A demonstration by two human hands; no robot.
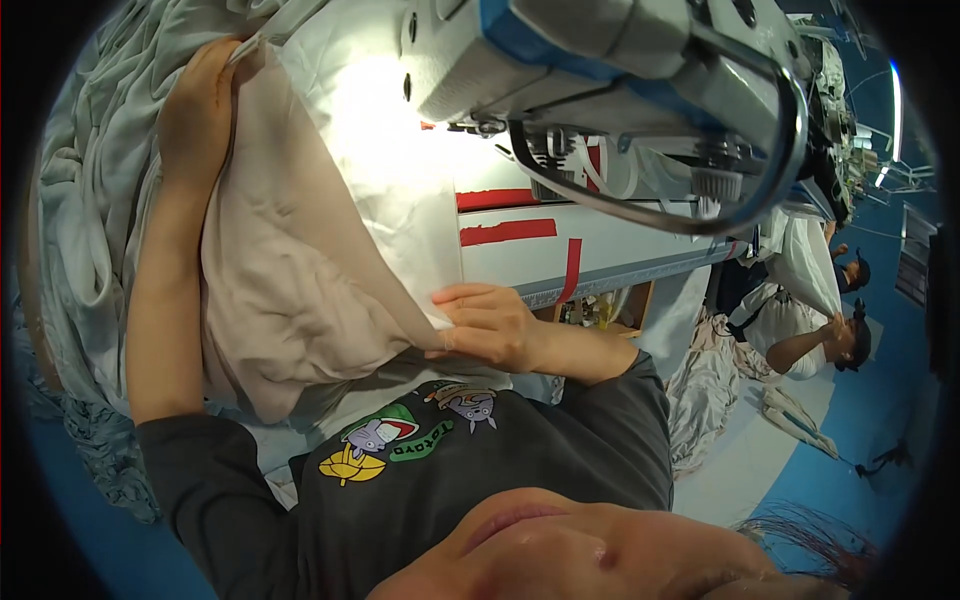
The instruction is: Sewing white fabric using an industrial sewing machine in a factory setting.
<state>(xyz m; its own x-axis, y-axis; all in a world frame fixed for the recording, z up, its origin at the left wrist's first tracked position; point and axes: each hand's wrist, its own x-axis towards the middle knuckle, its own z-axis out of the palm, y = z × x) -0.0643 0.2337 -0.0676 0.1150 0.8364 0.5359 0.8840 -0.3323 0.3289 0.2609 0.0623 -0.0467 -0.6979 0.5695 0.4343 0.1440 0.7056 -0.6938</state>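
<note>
A beige cloth (280,280) lies stretched between my two hands over the edge of the sewing table. My left hand (200,100) reaches far forward at the upper left and grips the cloth's far edge. At the near edge of the table, my right hand (490,325) pinches the cloth's near corner. A white layer of cloth (390,170) runs beside the beige one, brightly lit, toward the head of a grey-white sewing machine (620,70) with a blue stripe. The needle area is hidden behind the machine body.
The white table (600,250) carries red tape marks (510,232). A large heap of pale grey-green fabric (90,200) fills the left side. White fabric (710,380) lies on the blue floor at the right, where another person (820,345) handles white cloth.
</note>
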